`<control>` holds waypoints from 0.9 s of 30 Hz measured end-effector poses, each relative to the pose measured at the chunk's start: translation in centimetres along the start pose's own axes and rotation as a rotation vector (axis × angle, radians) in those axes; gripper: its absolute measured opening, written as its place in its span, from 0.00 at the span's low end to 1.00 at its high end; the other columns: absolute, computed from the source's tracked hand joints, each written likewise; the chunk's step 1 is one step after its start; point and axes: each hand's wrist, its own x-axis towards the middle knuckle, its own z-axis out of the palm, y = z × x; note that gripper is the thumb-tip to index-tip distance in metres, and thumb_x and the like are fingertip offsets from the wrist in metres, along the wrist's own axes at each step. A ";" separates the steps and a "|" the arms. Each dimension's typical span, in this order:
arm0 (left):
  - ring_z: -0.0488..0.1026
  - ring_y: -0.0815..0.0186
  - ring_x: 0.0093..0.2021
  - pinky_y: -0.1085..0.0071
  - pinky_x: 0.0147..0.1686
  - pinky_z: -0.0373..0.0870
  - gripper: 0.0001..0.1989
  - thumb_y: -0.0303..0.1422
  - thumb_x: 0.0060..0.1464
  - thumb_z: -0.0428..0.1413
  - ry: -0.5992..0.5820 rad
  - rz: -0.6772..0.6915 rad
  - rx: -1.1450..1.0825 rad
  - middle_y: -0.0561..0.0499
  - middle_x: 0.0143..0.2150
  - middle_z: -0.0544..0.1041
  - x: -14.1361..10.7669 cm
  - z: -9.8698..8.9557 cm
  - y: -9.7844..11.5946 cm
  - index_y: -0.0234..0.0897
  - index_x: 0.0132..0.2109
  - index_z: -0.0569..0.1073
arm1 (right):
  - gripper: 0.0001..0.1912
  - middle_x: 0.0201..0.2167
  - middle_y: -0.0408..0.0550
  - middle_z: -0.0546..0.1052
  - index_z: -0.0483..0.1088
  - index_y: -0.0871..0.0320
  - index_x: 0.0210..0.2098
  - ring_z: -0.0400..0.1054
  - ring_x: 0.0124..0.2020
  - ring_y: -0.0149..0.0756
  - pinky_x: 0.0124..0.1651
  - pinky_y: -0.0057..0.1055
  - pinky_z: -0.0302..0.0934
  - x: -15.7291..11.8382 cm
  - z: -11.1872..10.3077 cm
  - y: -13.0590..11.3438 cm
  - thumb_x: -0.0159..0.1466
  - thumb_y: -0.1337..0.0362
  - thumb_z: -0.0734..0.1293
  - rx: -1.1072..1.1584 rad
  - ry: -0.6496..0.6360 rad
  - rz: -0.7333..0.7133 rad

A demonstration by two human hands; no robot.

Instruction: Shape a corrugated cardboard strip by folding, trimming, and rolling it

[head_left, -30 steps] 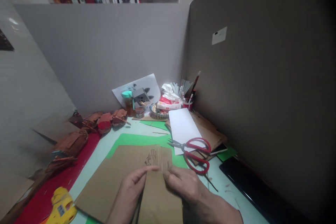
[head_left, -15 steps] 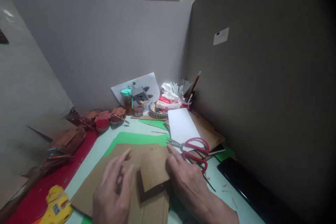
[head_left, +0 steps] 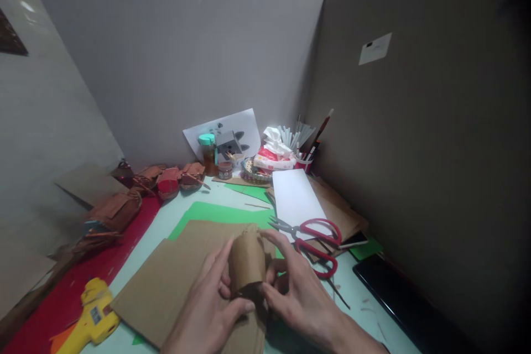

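Note:
A small piece of brown cardboard, bent into a curve, is held between both hands above a larger flat cardboard sheet. My left hand grips its left side, with the thumb at the lower edge. On the right side, my right hand has its index finger at the top and its thumb near the bottom edge. Red-handled scissors lie just beyond my right hand, partly on a white sheet.
At the lower left is a yellow glue gun. Brown pouches line the left side. A black phone-like slab lies at right. A lidded jar and tissue pack stand at the back.
The small cardboard piece has gone from nearly flat to curved. My left hand has moved right and taken hold of it. The view has shifted slightly.

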 end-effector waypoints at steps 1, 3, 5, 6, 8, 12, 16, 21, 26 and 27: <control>0.67 0.63 0.40 0.66 0.43 0.69 0.41 0.33 0.50 0.54 0.015 0.029 0.046 0.43 0.51 0.66 0.0 0.1 -0.2 0.35 0.71 0.54 | 0.34 0.33 0.44 0.72 0.53 0.57 0.63 0.69 0.26 0.34 0.26 0.28 0.63 0.0 0.0 0.1 0.59 0.64 0.66 0.009 -0.001 0.007; 0.69 0.63 0.43 0.66 0.45 0.69 0.34 0.34 0.58 0.50 0.052 0.087 0.118 0.42 0.54 0.66 -0.2 0.5 -0.6 0.35 0.70 0.56 | 0.31 0.39 0.47 0.73 0.55 0.57 0.61 0.69 0.27 0.33 0.27 0.28 0.63 0.1 0.1 0.5 0.60 0.63 0.66 -0.009 -0.003 0.007; 0.70 0.65 0.42 0.67 0.46 0.69 0.28 0.34 0.63 0.46 0.088 0.135 0.175 0.42 0.54 0.66 -0.4 1.0 -0.9 0.35 0.69 0.56 | 0.29 0.43 0.50 0.73 0.57 0.57 0.60 0.69 0.28 0.33 0.29 0.28 0.63 0.2 0.1 0.9 0.62 0.61 0.67 -0.032 -0.017 0.003; 0.70 0.65 0.42 0.67 0.46 0.69 0.27 0.33 0.63 0.44 0.105 0.157 0.195 0.42 0.54 0.67 -0.4 1.2 -1.0 0.35 0.68 0.57 | 0.29 0.43 0.50 0.73 0.57 0.57 0.61 0.69 0.28 0.33 0.29 0.29 0.63 0.2 0.0 1.1 0.62 0.61 0.67 -0.042 -0.029 -0.002; 0.70 0.66 0.40 0.67 0.45 0.70 0.27 0.30 0.63 0.43 0.138 0.190 0.224 0.43 0.53 0.67 -0.5 1.7 -1.1 0.36 0.68 0.56 | 0.29 0.45 0.51 0.74 0.58 0.58 0.61 0.71 0.32 0.36 0.33 0.31 0.65 0.3 -0.2 1.3 0.63 0.60 0.67 -0.078 -0.044 -0.018; 0.70 0.63 0.38 0.66 0.42 0.70 0.29 0.29 0.60 0.45 0.214 0.151 0.205 0.46 0.47 0.69 -0.4 1.9 -1.3 0.39 0.68 0.59 | 0.30 0.53 0.57 0.73 0.60 0.61 0.63 0.71 0.50 0.47 0.51 0.40 0.65 0.3 -0.8 1.3 0.63 0.60 0.67 -0.178 -0.094 -0.059; 0.70 0.65 0.53 0.69 0.53 0.68 0.31 0.29 0.62 0.45 0.129 0.171 0.151 0.50 0.60 0.67 0.0 1.3 -1.7 0.54 0.70 0.57 | 0.35 0.63 0.58 0.67 0.53 0.59 0.69 0.63 0.62 0.46 0.63 0.40 0.57 0.1 -1.1 1.6 0.66 0.64 0.67 -0.170 -0.141 -0.137; 0.63 0.62 0.63 0.65 0.62 0.61 0.25 0.37 0.67 0.43 -0.032 0.187 0.149 0.46 0.63 0.64 0.3 0.5 -1.9 0.51 0.69 0.60 | 0.35 0.65 0.54 0.67 0.52 0.53 0.71 0.65 0.61 0.42 0.61 0.35 0.61 0.1 -0.8 2.1 0.67 0.68 0.67 -0.193 -0.134 -0.194; 0.70 0.66 0.48 0.72 0.50 0.67 0.25 0.38 0.68 0.44 0.006 0.179 0.103 0.47 0.54 0.68 -0.1 1.0 -1.6 0.49 0.69 0.60 | 0.36 0.65 0.57 0.66 0.54 0.54 0.71 0.62 0.65 0.45 0.65 0.42 0.58 0.2 -0.3 2.6 0.67 0.67 0.69 -0.202 -0.094 -0.229; 0.69 0.66 0.50 0.73 0.52 0.66 0.24 0.38 0.68 0.44 0.031 0.190 0.098 0.47 0.56 0.68 -0.2 1.2 -1.5 0.48 0.69 0.62 | 0.36 0.66 0.58 0.66 0.55 0.54 0.70 0.60 0.66 0.46 0.66 0.43 0.58 0.3 -0.2 2.7 0.67 0.68 0.70 -0.205 -0.086 -0.226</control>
